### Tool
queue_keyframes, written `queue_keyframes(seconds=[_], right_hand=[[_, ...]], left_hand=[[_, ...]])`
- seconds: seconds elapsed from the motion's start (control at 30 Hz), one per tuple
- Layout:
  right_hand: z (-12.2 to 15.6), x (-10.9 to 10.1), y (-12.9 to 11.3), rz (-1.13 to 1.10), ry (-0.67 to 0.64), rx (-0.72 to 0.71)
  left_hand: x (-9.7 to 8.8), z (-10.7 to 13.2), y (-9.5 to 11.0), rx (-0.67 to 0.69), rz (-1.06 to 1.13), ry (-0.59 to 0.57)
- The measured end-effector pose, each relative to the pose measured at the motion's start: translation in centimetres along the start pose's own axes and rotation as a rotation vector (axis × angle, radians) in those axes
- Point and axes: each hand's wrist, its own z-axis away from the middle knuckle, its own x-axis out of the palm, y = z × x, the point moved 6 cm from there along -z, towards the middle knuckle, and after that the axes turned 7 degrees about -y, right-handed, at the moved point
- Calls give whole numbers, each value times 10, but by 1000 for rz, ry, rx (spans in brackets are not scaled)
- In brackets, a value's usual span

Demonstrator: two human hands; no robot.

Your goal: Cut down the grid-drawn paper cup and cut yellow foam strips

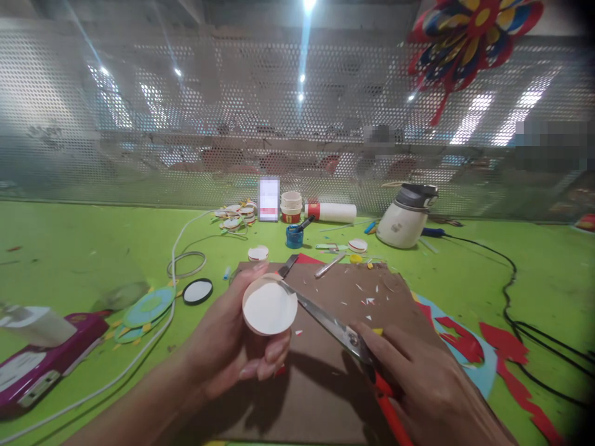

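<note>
My left hand [260, 353] is wrapped around a paper cup [270, 306], its round white end turned towards me. In my right hand [413, 365] is a pair of scissors [341, 331] with orange-red handles. Their blades reach left to the upper right rim of the cup; whether they are cutting into it I cannot tell. Both hands are above a brown cardboard sheet [372, 371] strewn with small white and red paper scraps. A utility knife [330, 264] lies at the sheet's far edge.
On the green table [223, 244] behind are a blue jar [294, 236], stacked paper cups [291, 207], a phone [268, 198] and a white bottle [403, 217]. A purple power strip [56, 365] and white cable lie left. Red paper cut-outs [504, 344] and a black cord lie right.
</note>
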Motion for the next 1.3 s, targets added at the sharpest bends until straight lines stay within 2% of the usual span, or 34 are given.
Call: queue_keyframes(seconds=[0.4, 0.7, 1.3], right_hand=[[0, -1, 1, 10, 35, -3], [-1, -4, -2, 25, 41, -16], [6, 5, 0, 22, -14, -7]], left_hand=[[-4, -1, 0, -10, -59, 53], [-4, 2, -1, -7, -55, 45], [2, 1, -2, -33, 32, 5]])
